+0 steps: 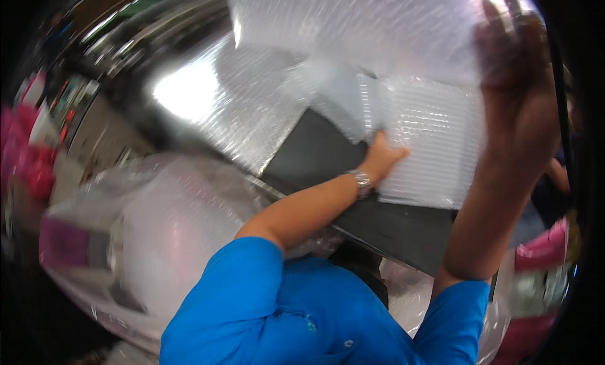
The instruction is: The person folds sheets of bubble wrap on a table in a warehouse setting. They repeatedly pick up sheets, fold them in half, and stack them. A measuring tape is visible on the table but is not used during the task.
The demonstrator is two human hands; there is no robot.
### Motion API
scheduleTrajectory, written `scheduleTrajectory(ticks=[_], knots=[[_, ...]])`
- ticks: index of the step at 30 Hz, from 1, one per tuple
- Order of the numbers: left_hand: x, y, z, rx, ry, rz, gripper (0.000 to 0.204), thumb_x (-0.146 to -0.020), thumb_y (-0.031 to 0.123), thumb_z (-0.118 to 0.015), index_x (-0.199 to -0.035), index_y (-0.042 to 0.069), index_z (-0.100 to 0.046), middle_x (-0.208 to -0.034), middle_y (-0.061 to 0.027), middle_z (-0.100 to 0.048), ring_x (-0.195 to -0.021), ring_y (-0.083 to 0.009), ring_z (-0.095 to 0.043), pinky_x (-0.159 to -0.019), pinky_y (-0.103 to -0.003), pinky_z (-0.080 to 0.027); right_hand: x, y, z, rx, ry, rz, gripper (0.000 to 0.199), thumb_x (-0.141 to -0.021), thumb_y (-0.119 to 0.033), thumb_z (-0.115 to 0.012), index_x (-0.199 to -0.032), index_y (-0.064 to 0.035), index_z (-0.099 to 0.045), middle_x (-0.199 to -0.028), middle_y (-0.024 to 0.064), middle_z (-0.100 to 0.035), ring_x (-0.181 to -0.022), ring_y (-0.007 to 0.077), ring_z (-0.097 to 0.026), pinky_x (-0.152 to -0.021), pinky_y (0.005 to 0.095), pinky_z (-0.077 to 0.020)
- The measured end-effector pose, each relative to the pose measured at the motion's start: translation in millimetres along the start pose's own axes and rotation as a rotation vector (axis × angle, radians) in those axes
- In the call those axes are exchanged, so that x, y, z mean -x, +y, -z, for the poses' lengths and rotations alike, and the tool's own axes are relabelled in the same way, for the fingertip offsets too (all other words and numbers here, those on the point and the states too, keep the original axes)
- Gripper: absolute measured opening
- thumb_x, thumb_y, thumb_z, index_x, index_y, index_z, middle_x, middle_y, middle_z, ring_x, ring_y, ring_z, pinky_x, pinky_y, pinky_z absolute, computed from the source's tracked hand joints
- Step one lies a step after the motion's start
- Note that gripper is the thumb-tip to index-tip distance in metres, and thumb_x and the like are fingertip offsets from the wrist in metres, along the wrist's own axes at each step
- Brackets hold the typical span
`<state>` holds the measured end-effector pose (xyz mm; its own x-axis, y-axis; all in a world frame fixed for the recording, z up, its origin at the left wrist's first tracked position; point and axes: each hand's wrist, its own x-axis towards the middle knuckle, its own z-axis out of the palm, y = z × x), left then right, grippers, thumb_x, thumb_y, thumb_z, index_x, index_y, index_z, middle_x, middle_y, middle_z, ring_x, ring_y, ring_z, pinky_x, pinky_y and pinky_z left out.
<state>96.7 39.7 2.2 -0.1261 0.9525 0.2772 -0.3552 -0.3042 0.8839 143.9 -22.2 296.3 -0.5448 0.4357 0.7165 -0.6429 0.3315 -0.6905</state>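
My right hand [513,56], blurred by motion, is raised at the upper right, its fingers closed at the edge of a clear bubble wrap sheet [353,25]. That sheet hangs above the work surface and stretches across the top of the view. Lower down, my left hand [380,158], with a metal watch [362,183] on the wrist, lies at the left edge of a flat bubble wrap piece [432,141]. Its thumb points right, apart from the fingers. Whether the flat piece is a bag or a sheet I cannot tell.
Under the wrap is a dark table [328,151] with an edge near my body. More shiny bubble wrap [252,107] covers its far left part. A large clear plastic bag [183,220] bulges at the left, with a cardboard box [107,132] behind it. Pink items [542,245] stand at the right.
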Motion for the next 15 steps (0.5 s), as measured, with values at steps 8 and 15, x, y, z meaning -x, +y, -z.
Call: scheduleTrajectory(ticks=[8, 15], knots=[[3, 0, 16, 0.364, 0.149, 0.23, 0.034, -0.076, 0.003, -0.055, -0.108, -0.005, -0.044, -0.099, -0.0127, -0.054, -0.087, -0.0189, -0.054, -0.073, -0.034, -0.047, 49, 148, -161, -0.484, 0.01, -0.516, 0.016, -0.09, -0.018, -0.043, -0.099, -0.0063, -0.037, -0.102, 0.0195, -0.055, -0.083, 0.0269, -0.061, -0.062, 0.0345, -0.0538], [13, 28, 18, 0.579, 0.061, 0.392, 0.026, -0.081, 0.005, -0.052, -0.104, -0.005, -0.046, -0.095, -0.0147, -0.054, -0.084, -0.0232, -0.056, -0.074, -0.04, -0.049, 114, 245, -182, 0.175, -0.296, -0.668, 0.061, -0.084, -0.024, -0.053, -0.13, -0.0011, -0.021, -0.114, 0.0215, -0.045, -0.11, 0.0303, -0.043, -0.091, 0.0351, -0.037]])
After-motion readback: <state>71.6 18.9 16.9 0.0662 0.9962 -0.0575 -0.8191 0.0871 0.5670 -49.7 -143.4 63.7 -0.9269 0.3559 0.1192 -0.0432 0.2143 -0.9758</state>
